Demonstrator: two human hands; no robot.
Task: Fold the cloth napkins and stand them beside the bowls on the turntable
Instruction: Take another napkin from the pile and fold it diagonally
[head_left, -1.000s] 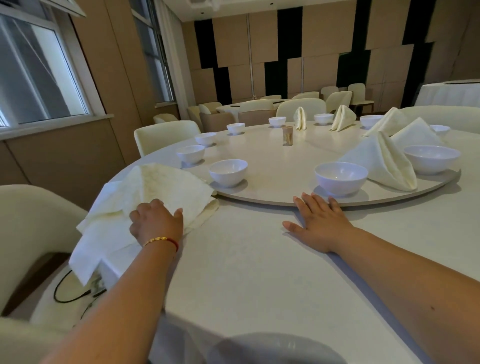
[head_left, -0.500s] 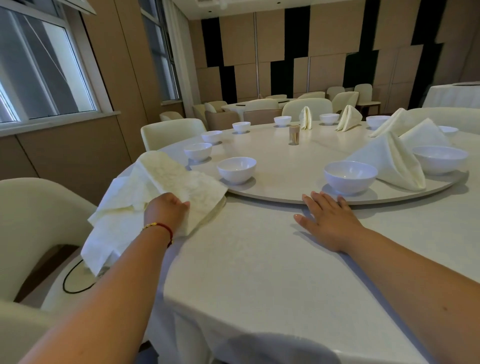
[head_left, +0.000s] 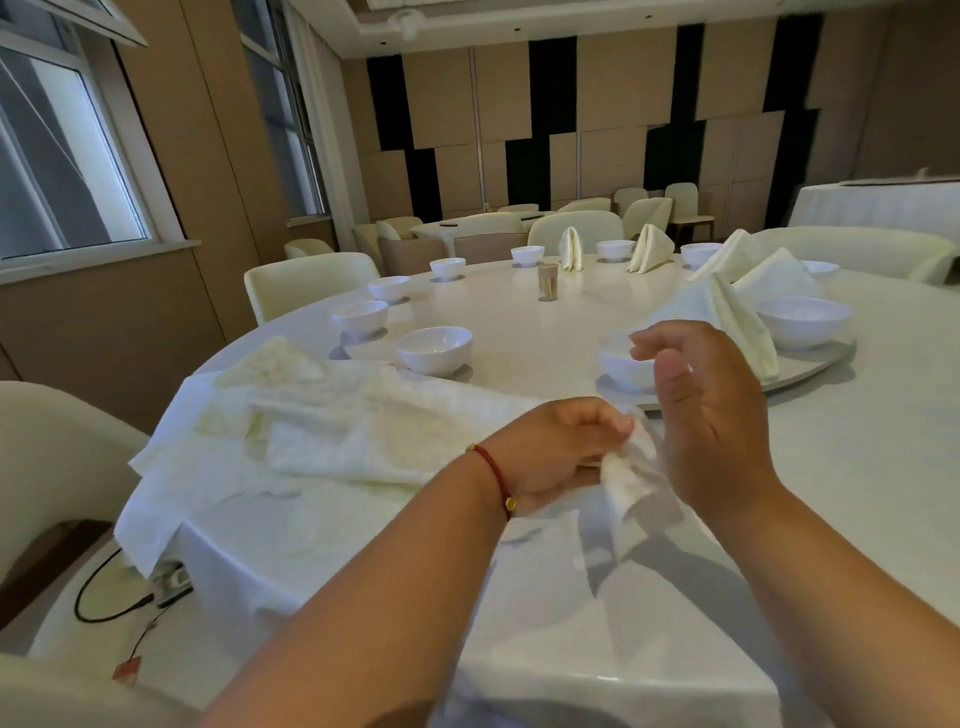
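Note:
A cream cloth napkin (head_left: 395, 436) stretches from the pile (head_left: 208, 452) at the table's left edge toward the middle. My left hand (head_left: 561, 457) pinches its near corner, which is blurred. My right hand (head_left: 711, 415) hovers just right of that corner, raised off the table, fingers loosely bent, holding nothing. Behind them the turntable (head_left: 810, 364) carries white bowls, the closest (head_left: 434, 349) and another (head_left: 621, 364) partly hidden by my right hand. A folded napkin (head_left: 727, 322) stands beside the bowl (head_left: 802, 319) at right.
More folded napkins (head_left: 570, 248) stand at the turntable's far side, with a toothpick holder (head_left: 547, 280) near its middle. Cream chairs (head_left: 306, 283) ring the table. A cable (head_left: 104, 608) lies on the chair at lower left.
My left hand has dragged a napkin off the pile toward the table's middle. My right hand has lifted off the tablecloth and now hovers beside the pulled corner.

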